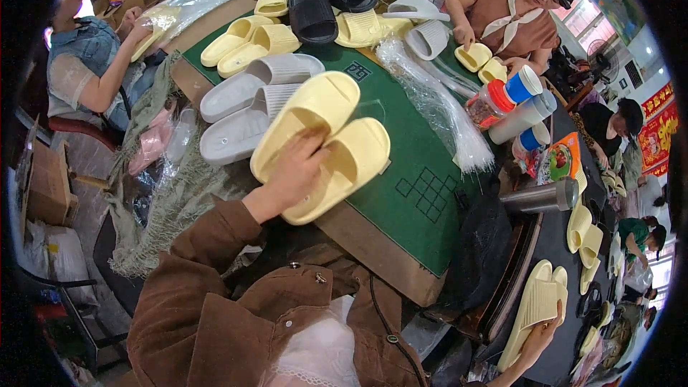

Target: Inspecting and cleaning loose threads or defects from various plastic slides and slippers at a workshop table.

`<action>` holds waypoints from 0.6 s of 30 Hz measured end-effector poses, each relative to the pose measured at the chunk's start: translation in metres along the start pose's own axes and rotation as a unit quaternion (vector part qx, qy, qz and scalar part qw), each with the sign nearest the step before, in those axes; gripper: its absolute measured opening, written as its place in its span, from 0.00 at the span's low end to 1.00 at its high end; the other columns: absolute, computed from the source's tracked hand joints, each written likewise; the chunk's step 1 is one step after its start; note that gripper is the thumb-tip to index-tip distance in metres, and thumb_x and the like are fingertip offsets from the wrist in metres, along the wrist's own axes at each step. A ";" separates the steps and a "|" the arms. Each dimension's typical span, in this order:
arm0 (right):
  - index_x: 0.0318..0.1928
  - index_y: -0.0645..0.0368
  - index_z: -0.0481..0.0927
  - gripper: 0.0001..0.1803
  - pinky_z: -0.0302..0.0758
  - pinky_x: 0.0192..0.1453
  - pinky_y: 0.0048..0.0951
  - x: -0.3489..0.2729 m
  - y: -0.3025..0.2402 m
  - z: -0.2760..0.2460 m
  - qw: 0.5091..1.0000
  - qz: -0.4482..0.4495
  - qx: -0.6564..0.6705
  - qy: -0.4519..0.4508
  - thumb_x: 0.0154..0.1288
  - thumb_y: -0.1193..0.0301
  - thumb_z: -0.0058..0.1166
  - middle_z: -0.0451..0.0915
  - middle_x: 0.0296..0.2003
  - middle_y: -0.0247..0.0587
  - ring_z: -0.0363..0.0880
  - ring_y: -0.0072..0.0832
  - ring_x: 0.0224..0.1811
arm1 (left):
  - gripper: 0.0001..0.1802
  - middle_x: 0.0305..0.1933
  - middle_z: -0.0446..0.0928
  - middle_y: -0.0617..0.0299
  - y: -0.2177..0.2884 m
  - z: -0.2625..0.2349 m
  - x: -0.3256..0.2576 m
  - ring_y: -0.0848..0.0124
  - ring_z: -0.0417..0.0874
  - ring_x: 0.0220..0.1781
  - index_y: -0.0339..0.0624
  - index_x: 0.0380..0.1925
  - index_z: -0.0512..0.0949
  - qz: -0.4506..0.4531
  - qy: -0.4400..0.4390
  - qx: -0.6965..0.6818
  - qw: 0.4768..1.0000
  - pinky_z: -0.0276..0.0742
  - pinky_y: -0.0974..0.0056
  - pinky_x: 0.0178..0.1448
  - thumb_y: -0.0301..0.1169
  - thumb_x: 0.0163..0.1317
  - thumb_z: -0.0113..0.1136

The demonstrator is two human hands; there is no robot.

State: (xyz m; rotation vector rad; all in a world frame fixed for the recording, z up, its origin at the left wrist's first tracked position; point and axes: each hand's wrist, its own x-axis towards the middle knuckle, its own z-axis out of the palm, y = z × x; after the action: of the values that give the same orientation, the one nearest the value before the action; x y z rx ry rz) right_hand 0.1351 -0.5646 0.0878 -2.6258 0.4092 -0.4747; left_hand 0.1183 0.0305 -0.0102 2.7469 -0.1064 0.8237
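My left hand (295, 168) is closed on a pair of pale yellow slide sandals (362, 150), held side by side above the table edge. Its fingers reach in around the inner edges of both sandals, so the fingertips are partly hidden. At the lower right, my right hand (539, 340) grips another pair of pale yellow slides (532, 308), pressed together, with their ribbed straps showing. Just past the left-hand pair lies a pair of grey slides (233, 132) on the green table mat (408, 147).
Black slides (312, 14) and more yellow slides (261, 46) crowd the table's far side. Clear plastic bags (437, 107) lie right of centre. Beyond them stand a red-lidded jar (484, 104) and a metal tumbler (541, 197). A black bag (480, 251) sits nearer. Co-workers handle yellow slides at far left and far right.
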 end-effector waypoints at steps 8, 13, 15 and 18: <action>0.67 0.42 0.61 0.29 0.71 0.44 0.31 -0.006 -0.011 -0.002 0.999 -0.022 0.035 -0.015 0.68 0.81 0.33 0.75 0.51 0.50 0.75 0.33 0.44 | 0.25 0.57 0.71 0.46 -0.022 -0.012 0.020 0.50 0.69 0.61 0.40 0.49 0.75 -0.009 0.058 -0.019 0.998 0.65 0.53 0.66 0.16 0.48 0.53; 0.67 0.41 0.61 0.30 0.71 0.50 0.32 -0.007 -0.015 -0.004 0.998 0.010 0.058 -0.026 0.67 0.80 0.35 0.76 0.51 0.51 0.76 0.33 0.48 | 0.21 0.55 0.73 0.47 -0.039 -0.036 0.041 0.49 0.72 0.59 0.38 0.44 0.78 -0.025 0.108 0.030 0.993 0.70 0.52 0.60 0.15 0.48 0.51; 0.67 0.42 0.62 0.30 0.71 0.51 0.32 -0.008 -0.020 -0.003 0.998 -0.023 0.052 -0.001 0.66 0.80 0.36 0.77 0.51 0.50 0.76 0.32 0.49 | 0.20 0.56 0.73 0.46 -0.061 -0.052 0.053 0.48 0.73 0.58 0.37 0.44 0.78 -0.032 0.139 0.047 0.989 0.69 0.53 0.60 0.15 0.49 0.51; 0.67 0.42 0.63 0.30 0.70 0.52 0.33 -0.011 -0.026 -0.003 0.995 -0.006 0.102 -0.001 0.66 0.80 0.37 0.76 0.51 0.50 0.76 0.33 0.49 | 0.21 0.56 0.73 0.45 -0.108 -0.076 0.078 0.50 0.73 0.58 0.38 0.46 0.78 -0.028 0.139 0.103 0.985 0.69 0.55 0.61 0.16 0.51 0.49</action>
State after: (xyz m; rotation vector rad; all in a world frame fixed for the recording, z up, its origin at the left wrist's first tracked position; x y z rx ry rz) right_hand 0.1296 -0.5398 0.1001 -2.4329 0.3265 -0.4902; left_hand 0.1589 0.1564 0.0679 2.7720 0.1171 1.2545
